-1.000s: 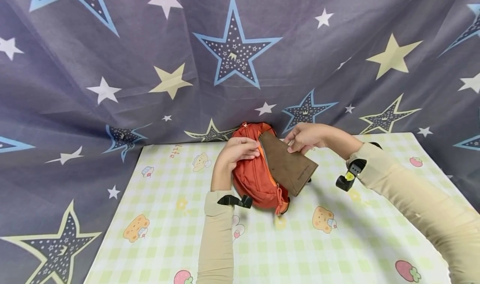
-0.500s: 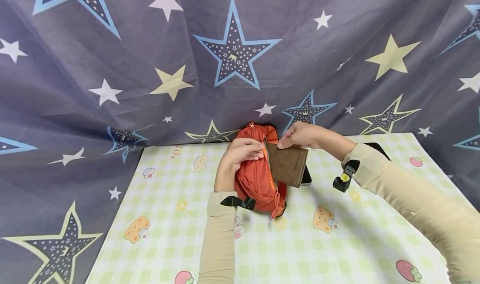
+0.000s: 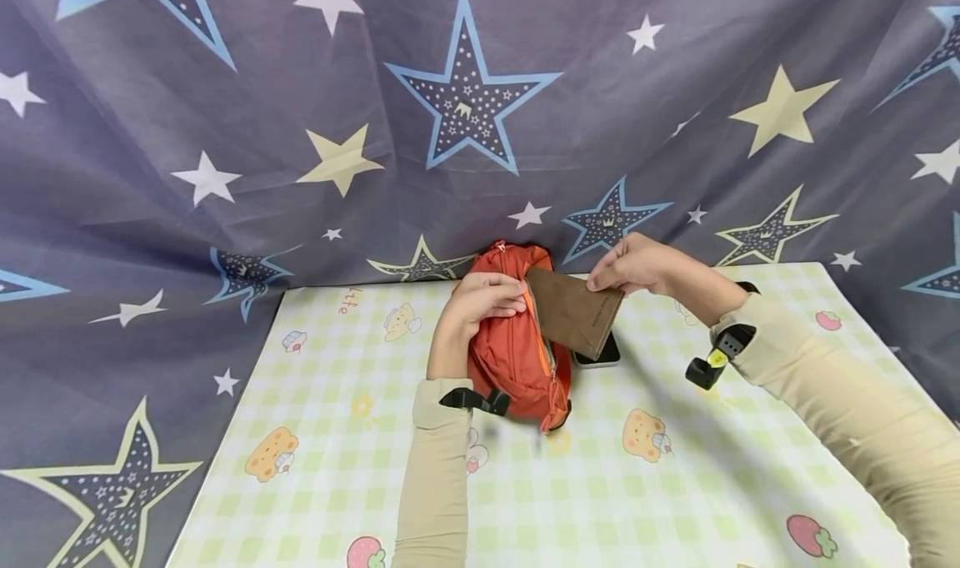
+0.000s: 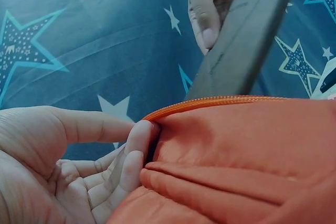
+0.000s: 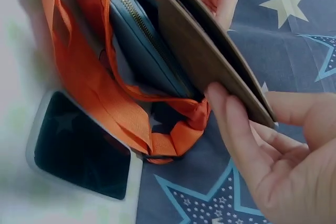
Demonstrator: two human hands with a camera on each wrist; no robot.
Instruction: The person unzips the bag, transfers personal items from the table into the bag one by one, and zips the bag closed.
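Pinching the brown bifold wallet point(image 3: 572, 308), the right hand point(image 3: 636, 265) should clear the zipper point(image 4: 210, 101); the left hand point(image 3: 483, 301), gripping the orange waist bag point(image 3: 508, 368) by its edge, should spread it.

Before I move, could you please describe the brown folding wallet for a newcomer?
On the green-and-white checked tabletop, find the orange-red fabric bag, unzipped. At its opening, the right hand pinches the flat brown rectangular wallet. Its brown colour sets it apart from the bag and from the black-screened phone nearby.
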